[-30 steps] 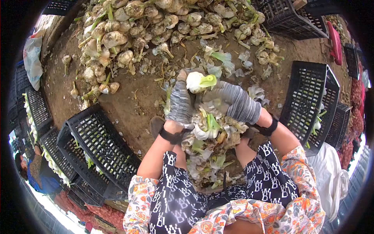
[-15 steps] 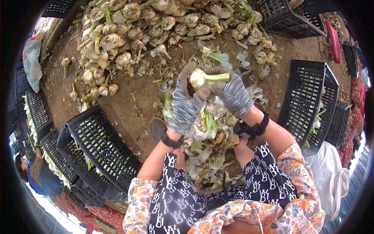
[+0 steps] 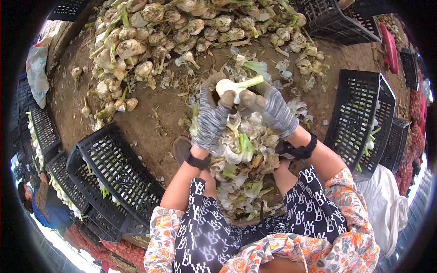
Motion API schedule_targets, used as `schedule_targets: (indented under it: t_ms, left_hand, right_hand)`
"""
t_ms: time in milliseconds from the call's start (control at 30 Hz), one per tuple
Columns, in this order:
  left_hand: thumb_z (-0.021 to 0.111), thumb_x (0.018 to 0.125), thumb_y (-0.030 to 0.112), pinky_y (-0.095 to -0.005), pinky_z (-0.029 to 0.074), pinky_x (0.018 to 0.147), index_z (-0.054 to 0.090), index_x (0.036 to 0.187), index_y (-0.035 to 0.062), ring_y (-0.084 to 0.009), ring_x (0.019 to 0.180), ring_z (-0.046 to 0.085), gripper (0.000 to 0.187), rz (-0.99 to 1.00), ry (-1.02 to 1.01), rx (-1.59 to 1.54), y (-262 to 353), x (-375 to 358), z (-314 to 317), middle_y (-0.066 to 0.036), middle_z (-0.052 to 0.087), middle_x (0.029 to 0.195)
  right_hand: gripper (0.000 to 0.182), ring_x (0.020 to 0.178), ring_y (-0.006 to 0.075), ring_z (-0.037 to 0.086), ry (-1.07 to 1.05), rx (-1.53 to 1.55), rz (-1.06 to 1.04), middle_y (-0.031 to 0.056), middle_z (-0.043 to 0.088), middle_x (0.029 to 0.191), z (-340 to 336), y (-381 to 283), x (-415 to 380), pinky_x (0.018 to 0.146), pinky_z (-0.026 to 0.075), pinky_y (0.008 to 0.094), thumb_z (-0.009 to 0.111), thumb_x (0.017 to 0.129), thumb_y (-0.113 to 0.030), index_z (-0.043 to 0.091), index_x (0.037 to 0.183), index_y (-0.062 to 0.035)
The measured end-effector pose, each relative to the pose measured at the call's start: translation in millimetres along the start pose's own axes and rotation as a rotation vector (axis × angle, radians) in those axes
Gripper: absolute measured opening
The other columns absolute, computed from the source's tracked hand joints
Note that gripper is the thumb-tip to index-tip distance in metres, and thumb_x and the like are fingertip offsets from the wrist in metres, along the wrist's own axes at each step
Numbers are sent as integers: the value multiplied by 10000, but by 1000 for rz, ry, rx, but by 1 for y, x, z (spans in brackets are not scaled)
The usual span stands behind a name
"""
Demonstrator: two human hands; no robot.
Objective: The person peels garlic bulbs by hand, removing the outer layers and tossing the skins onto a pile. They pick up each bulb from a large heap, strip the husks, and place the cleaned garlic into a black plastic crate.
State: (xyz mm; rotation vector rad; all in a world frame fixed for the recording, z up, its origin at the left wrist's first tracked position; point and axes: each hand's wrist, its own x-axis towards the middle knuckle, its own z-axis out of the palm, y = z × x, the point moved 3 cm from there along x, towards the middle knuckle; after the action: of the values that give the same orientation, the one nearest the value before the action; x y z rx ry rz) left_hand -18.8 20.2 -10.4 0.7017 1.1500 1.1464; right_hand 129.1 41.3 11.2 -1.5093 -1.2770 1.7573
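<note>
Two gloved hands held one garlic bulb above the heap of peeled skins — the left hand gripped its white head, the right hand pinched it near the green stalk. Unpeeled garlic lay piled on the soil beyond, and black crates stood on both sides

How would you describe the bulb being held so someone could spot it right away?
Start at the big heap of dirty bulbs along the top, then drop to the two grey-gloved hands below it. Between the left hand and right hand sits one garlic bulb. Unlike the soil-brown ones, it is clean white with a green stalk pointing right.
</note>
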Motion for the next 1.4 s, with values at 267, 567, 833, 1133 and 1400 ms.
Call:
schedule_targets:
  t_ms: [267,567,833,1133,1400]
  left_hand:
    - [809,635,259,-305,500,789,449,1168,65,-169,910,562,671,100,-70,10,1,-3,-6,-71,549,1030]
    - [603,807,382,-163,368,385,545,1070,33,-50,481,483,441,-592,-267,-626,-25,-9,-11,-11,572,694]
    - [601,833,115,-195,441,592,570,1095,38,-51,697,506,275,231,211,226,11,-18,-9,-3,547,843]
    - [636,791,27,-236,460,723,618,947,14,-113,811,561,158,50,81,206,3,-6,-1,-40,589,915]
    - [663,783,109,-273,448,798,632,890,17,-145,882,562,144,92,-198,83,12,-4,-13,-57,607,924]
  right_hand:
    - [223,790,101,577,-24,149,27,56,642,851,-9,-1,2,717,478,243,623,755,-24,601,971,24]
    - [276,792,109,576,-199,198,54,57,635,892,-23,-3,-2,749,467,252,577,782,-108,587,1010,48]
    - [302,826,150,576,85,110,-125,114,630,901,-18,12,1,783,454,278,565,784,-121,559,1026,59]
    - [308,827,280,603,257,-398,-522,168,605,918,-3,15,-15,774,478,334,573,765,-129,545,1019,44]
    - [254,796,140,583,-120,9,-242,74,605,928,-30,19,4,689,491,285,617,761,-66,551,997,0]
